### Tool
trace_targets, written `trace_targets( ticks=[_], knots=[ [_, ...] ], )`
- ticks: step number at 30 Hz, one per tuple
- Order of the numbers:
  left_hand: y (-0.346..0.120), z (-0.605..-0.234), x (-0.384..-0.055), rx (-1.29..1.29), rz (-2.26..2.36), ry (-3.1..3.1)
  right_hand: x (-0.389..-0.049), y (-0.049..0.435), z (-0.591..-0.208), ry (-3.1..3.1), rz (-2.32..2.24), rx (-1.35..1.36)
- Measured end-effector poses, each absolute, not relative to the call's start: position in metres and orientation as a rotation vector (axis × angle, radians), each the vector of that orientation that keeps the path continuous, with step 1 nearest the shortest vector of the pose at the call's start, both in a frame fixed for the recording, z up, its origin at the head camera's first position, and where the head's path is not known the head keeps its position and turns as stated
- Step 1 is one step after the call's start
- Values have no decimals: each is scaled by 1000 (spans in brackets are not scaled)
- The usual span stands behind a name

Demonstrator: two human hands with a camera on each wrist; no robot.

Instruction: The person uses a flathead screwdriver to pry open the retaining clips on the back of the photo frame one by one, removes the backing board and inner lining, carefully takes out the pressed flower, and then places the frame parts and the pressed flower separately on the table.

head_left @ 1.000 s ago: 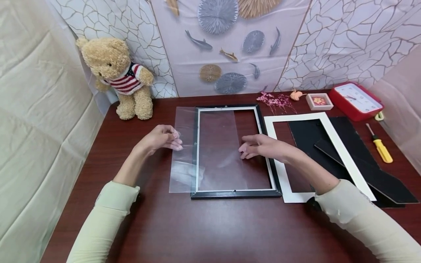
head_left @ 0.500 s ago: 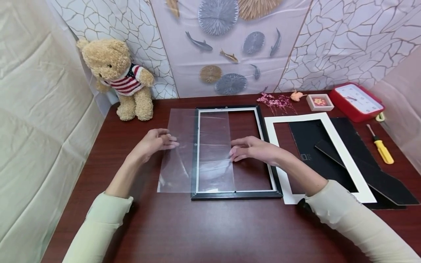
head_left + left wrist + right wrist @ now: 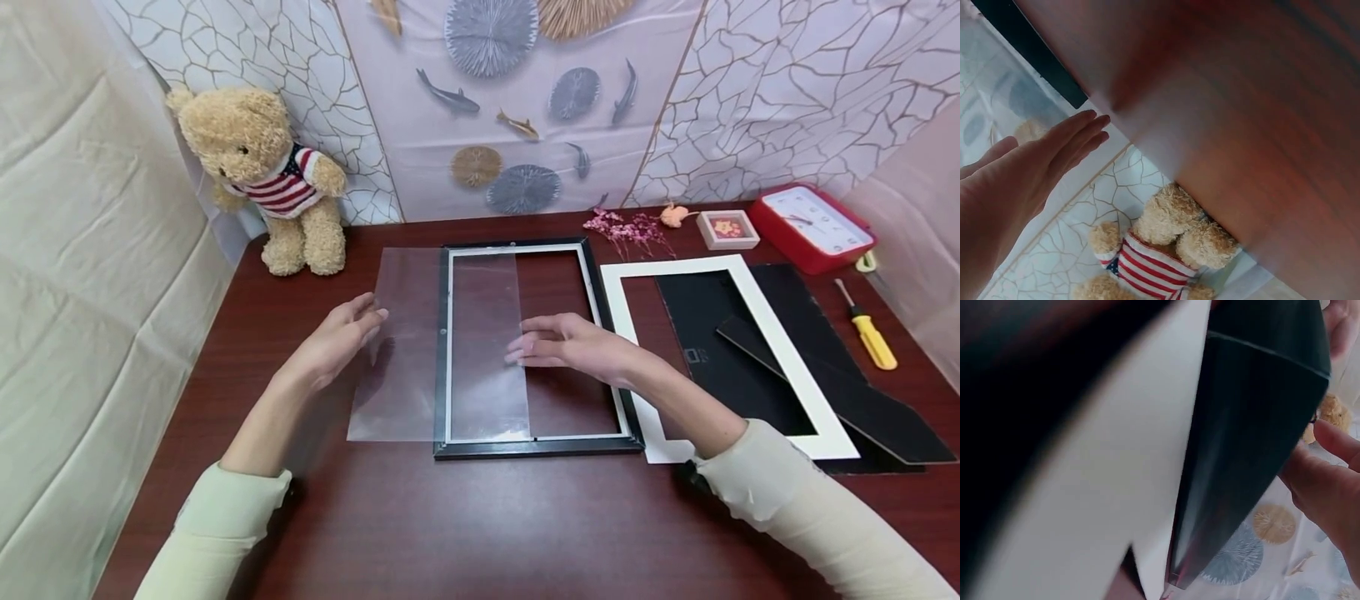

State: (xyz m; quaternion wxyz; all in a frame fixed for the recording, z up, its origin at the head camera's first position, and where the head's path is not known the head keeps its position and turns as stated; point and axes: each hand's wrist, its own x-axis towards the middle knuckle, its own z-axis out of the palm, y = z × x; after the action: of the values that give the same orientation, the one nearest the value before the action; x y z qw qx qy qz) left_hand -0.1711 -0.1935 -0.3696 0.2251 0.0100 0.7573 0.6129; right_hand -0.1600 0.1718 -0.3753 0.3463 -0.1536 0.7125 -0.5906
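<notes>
A clear plastic sheet [image 3: 405,375] lies partly over a black picture frame [image 3: 540,448] and reaches past its left side onto the table. My left hand [image 3: 330,342] is at the sheet's left edge with its fingers extended. From the left wrist view, that hand's fingers [image 3: 1079,134] look straight, the thumb apart from them. Over the frame's opening, my right hand [image 3: 577,346] has its fingertips at the sheet's right edge, fingers nearly straight. In the right wrist view the black frame [image 3: 1254,406] hides the fingertips of the right hand [image 3: 1329,487].
Right of the frame lies a white mat border [image 3: 671,452] over a black backing board [image 3: 772,287] with its stand leg [image 3: 847,400]. Beyond are a yellow screwdriver [image 3: 873,342], red clock [image 3: 813,225], small box [image 3: 727,229] and pink dried flowers [image 3: 630,229]. A teddy bear [image 3: 262,175] stands back left.
The plastic sheet has shifted left across the frame and settled lower. Both hands moved left with it, and the left fingers have straightened.
</notes>
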Motion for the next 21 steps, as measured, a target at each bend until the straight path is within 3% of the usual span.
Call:
trace_targets(
  ticks=[21],
  knots=[
    [-207,-355,-161,29,1712,2065,-156,162,-351,1727,-1573,-435]
  ],
)
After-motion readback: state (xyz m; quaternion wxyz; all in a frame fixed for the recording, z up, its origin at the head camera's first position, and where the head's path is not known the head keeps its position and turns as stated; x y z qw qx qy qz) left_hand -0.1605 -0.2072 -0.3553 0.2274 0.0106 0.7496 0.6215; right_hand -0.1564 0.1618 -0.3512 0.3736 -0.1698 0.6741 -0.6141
